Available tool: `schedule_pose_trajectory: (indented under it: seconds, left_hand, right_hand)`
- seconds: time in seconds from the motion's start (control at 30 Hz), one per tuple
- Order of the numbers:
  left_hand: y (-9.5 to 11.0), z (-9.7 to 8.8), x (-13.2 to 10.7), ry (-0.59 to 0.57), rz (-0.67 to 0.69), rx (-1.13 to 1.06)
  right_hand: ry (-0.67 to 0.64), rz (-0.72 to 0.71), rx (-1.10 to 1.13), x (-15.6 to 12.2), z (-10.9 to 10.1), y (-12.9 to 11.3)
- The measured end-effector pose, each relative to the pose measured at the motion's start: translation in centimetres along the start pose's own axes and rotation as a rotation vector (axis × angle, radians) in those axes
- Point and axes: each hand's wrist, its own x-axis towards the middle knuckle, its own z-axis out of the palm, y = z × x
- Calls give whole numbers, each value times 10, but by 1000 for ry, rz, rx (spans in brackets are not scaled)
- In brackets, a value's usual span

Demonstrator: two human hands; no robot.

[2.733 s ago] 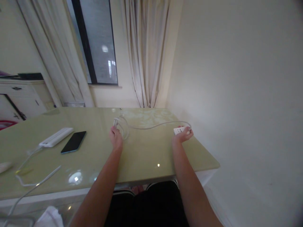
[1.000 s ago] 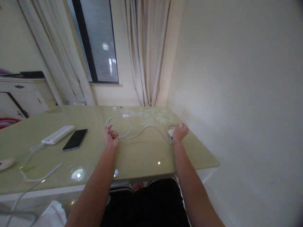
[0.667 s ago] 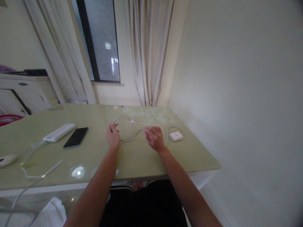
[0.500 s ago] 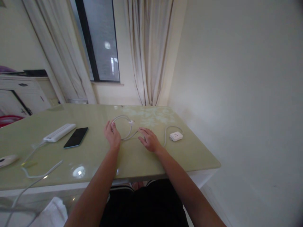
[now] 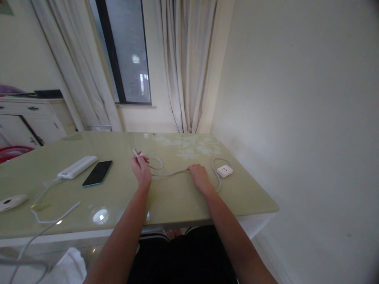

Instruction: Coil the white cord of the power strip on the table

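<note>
My left hand (image 5: pixel 141 169) is closed around the white plug end (image 5: pixel 135 152) of a power cord, which pokes up past the fingertips. The pale grey cord (image 5: pixel 170 174) makes a small loop beside that hand, then runs right across the tabletop. At its other end, my right hand (image 5: pixel 199 176) lies palm down with its fingers closed over the cord. To the right of this hand sits a small white socket block (image 5: pixel 225 170) with a curved length of cord, part of which passes behind my right wrist.
On the left of the pale green table (image 5: pixel 174 201) lie a black phone (image 5: pixel 98 173), a white power bank (image 5: pixel 78 167) with a white cable (image 5: pixel 56 221), and a white oval device (image 5: pixel 12 202). A wall stands close on the right.
My right hand has slid right along the cord, pulling that stretch straighter. The large loop has shrunk, and the plug end now shows in my left hand.
</note>
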Motion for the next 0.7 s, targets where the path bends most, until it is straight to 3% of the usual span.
schedule_pose_trajectory:
  seconds: [0.17, 0.33, 0.53, 0.6, 0.7]
  left_hand:
    - [4, 0, -1, -48, 136, -44]
    - [0, -3, -7, -135, 340, 256]
    - [-7, -6, -8, -273, 654, 367]
    - [-7, -7, -9, -303, 691, 398]
    - [-4, -8, -9, -283, 637, 426]
  right_hand:
    - [43, 63, 1, -2, -3, 6]
    - [18, 65, 37, 0, 2, 10]
    - [16, 58, 72, 1, 6, 12]
    - [12, 56, 70, 2, 6, 12]
    - [-7, 38, 75, 2, 6, 11]
